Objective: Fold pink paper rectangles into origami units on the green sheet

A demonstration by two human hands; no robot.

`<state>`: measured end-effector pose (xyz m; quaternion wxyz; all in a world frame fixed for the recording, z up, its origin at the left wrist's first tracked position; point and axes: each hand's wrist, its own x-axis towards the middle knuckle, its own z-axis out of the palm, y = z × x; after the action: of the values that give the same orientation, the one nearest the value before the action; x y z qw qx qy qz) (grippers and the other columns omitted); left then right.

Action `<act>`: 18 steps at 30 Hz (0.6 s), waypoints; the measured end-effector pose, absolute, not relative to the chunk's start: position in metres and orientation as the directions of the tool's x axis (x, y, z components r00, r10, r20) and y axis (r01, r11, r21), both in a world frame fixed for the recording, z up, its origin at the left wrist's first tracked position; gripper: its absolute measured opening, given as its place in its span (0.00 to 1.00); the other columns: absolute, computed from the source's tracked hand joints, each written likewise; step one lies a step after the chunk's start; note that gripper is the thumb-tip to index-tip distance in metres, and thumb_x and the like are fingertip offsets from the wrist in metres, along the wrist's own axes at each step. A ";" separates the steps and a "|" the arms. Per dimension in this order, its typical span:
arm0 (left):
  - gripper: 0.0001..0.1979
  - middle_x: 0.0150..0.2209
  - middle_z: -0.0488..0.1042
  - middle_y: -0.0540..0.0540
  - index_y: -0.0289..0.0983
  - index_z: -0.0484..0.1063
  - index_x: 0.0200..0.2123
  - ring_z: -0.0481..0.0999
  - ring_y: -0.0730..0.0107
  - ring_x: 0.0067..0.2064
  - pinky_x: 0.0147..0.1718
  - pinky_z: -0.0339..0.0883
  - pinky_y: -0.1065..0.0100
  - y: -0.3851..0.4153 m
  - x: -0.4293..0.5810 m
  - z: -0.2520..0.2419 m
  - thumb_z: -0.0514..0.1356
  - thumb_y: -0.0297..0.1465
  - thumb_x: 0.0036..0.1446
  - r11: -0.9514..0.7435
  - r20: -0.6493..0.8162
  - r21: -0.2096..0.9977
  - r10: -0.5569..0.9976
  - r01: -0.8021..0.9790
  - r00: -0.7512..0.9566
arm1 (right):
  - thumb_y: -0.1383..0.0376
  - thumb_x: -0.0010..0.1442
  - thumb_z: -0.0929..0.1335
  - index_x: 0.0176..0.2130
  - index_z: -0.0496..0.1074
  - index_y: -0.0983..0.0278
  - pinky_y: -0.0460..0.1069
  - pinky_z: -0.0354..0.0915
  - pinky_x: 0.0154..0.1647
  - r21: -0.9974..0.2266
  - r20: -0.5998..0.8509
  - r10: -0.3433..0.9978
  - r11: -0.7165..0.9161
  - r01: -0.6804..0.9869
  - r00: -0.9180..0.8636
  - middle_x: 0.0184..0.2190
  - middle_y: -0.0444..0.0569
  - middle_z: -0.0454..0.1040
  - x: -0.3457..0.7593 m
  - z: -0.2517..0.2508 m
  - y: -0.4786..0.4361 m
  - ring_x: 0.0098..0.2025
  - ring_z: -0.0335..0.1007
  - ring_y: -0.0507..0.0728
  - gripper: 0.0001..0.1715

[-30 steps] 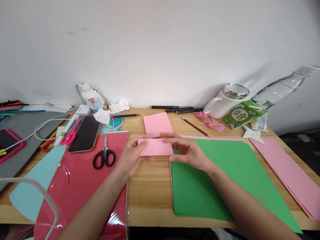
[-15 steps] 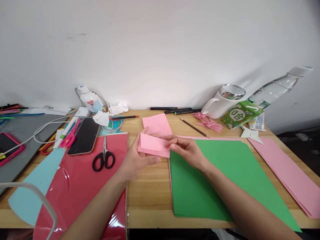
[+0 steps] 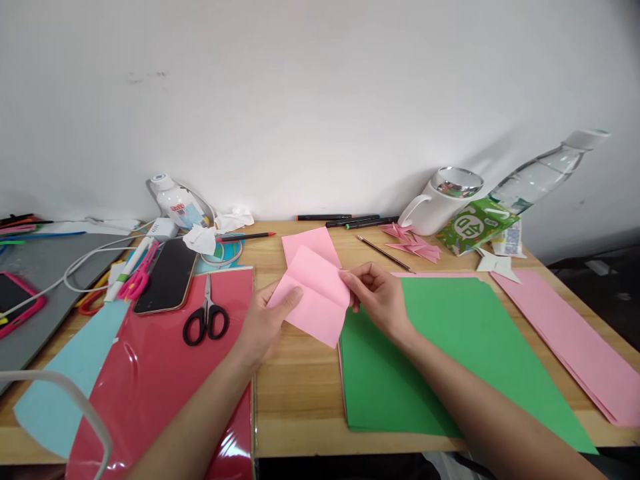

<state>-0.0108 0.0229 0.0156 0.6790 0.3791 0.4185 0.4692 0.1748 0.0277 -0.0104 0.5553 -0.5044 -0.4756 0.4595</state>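
Note:
A creased pink paper sheet [image 3: 316, 298] is held just above the wooden table [image 3: 300, 387], opened out with a fold line across it. My left hand [image 3: 267, 320] grips its left edge, thumb on top. My right hand [image 3: 379, 297] pinches its right edge with closed fingers. A second pink sheet [image 3: 306, 243] lies flat on the table just behind the held one.
Green sheets [image 3: 450, 360] lie to the right, pink strips [image 3: 565, 340] further right. A red sheet in plastic [image 3: 160, 387] with black scissors [image 3: 205, 320] lies left, by a phone [image 3: 167, 277], pink scissors [image 3: 137, 277] and cables. At the back stand a mug [image 3: 440, 200], a bottle [image 3: 540, 177], pens and folded pink pieces [image 3: 413, 243].
The pink paper was a narrow folded strip; it has been unfolded into a wider sheet and tilted. Both hands kept hold of its edges.

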 end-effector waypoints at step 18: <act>0.26 0.52 0.72 0.41 0.38 0.66 0.54 0.72 0.58 0.52 0.48 0.68 0.61 0.027 -0.008 0.006 0.64 0.36 0.52 0.128 -0.092 0.963 0.983 -0.236 0.159 | 0.72 0.59 0.66 0.41 0.76 0.55 0.50 0.68 0.36 -0.476 0.657 0.700 0.672 0.568 -0.278 0.35 0.48 0.72 0.179 -0.014 0.020 0.38 0.68 0.55 0.15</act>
<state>-0.0084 0.0270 0.0058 0.6204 0.4412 0.4233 0.4912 0.1786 0.0202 -0.0142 0.4498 -0.3981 -0.7961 0.0737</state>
